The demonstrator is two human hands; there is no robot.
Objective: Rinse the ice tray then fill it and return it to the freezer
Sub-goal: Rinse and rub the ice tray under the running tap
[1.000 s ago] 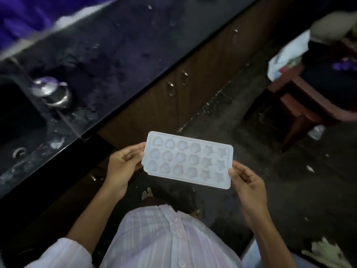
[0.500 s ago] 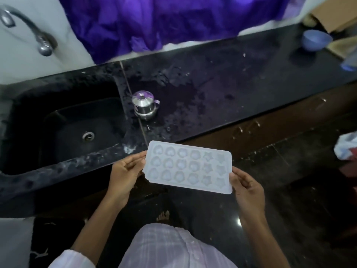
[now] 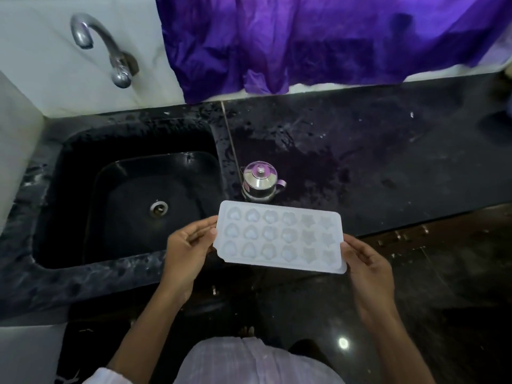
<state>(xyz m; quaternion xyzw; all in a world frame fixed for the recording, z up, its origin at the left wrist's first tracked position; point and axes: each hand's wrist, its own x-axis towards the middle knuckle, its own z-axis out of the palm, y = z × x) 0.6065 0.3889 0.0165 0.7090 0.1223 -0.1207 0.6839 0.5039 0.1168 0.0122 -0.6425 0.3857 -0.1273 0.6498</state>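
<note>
A white ice tray with heart, flower and star moulds is held level in front of me, over the front edge of the black counter. My left hand grips its left end, thumb on top. My right hand holds its right end. The moulds look empty. The black sink with a steel drain lies to the left of the tray. A curved steel tap stands on the white wall above the sink; no water runs from it.
A small steel pot with a lid stands on the wet black counter just behind the tray. A purple cloth hangs over the back wall. Dark floor and wooden cabinet fronts lie to the right.
My view has swung left and up from the floor and cabinets to the sink and tap. Both hands keep the same hold on the tray, now nearer the sink.
</note>
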